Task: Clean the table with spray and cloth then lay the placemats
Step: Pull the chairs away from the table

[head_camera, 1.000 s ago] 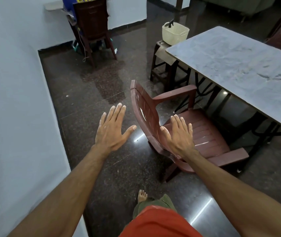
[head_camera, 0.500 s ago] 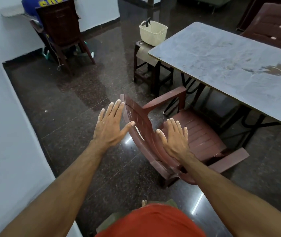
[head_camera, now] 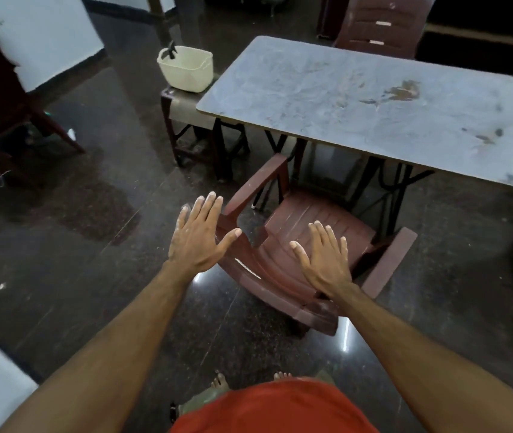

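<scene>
Barely visible, spray nozzle (head_camera: 172, 49) inside basket (head_camera: 186, 71), bottle hidden

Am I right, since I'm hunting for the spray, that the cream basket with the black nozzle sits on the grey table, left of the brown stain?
Not quite. In the head view the cream basket with the black nozzle sits on a small stool beside the grey table, not on it. It is left of the brown stain.
</scene>
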Action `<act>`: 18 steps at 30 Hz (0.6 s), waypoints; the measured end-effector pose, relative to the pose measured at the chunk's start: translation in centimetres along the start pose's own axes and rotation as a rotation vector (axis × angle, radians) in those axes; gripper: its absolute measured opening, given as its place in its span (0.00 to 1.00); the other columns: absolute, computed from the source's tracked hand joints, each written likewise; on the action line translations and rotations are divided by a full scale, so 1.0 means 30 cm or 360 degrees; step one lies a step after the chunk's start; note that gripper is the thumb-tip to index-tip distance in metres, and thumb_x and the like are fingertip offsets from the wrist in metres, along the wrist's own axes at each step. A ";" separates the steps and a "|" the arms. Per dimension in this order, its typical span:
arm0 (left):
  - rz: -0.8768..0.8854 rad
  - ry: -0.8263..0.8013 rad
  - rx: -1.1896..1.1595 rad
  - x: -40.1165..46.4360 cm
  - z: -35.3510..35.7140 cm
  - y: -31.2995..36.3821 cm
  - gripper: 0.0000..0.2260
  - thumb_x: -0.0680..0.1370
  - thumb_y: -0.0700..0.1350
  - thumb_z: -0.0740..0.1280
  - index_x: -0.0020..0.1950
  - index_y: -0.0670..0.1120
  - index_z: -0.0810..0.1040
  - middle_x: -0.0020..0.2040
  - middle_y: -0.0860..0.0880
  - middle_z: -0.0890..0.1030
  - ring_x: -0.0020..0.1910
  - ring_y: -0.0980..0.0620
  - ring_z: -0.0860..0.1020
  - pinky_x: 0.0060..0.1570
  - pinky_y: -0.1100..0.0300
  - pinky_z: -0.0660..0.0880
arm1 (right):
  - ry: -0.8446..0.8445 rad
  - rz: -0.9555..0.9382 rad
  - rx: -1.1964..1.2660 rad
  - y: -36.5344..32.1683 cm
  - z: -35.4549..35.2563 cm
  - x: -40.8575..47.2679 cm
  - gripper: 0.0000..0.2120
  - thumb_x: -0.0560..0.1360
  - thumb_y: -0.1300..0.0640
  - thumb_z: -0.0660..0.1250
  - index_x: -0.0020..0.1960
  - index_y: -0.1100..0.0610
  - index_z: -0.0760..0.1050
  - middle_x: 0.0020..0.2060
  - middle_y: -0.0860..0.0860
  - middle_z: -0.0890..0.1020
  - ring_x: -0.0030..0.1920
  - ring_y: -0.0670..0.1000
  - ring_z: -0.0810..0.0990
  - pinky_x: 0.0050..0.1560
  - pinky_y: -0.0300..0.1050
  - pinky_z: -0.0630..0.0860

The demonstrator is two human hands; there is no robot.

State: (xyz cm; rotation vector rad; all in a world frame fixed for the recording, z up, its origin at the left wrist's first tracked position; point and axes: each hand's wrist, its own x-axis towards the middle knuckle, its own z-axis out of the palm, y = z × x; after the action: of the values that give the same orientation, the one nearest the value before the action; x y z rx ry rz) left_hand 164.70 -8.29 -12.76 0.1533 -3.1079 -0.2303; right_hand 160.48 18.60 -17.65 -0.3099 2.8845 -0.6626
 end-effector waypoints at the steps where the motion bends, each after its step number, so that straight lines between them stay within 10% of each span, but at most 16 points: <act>1: 0.0041 -0.0026 0.0008 0.013 0.004 -0.022 0.42 0.75 0.72 0.40 0.82 0.47 0.50 0.82 0.50 0.51 0.81 0.50 0.48 0.79 0.45 0.47 | 0.0020 0.0053 0.0007 -0.010 0.006 -0.008 0.37 0.80 0.33 0.47 0.80 0.55 0.53 0.80 0.50 0.54 0.80 0.52 0.47 0.78 0.59 0.41; 18: 0.0532 -0.0318 0.0045 0.200 0.043 -0.132 0.38 0.77 0.70 0.47 0.81 0.47 0.55 0.81 0.49 0.54 0.80 0.48 0.52 0.77 0.43 0.48 | 0.0210 0.0808 0.0121 -0.032 0.047 -0.169 0.38 0.79 0.32 0.49 0.80 0.56 0.53 0.80 0.52 0.55 0.80 0.55 0.51 0.77 0.62 0.47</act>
State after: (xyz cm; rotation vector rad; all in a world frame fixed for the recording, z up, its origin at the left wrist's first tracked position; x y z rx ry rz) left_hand 159.07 -12.59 -14.55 -0.4109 -3.2635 -0.2033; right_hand 165.81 18.39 -17.88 0.4787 2.8636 -0.7091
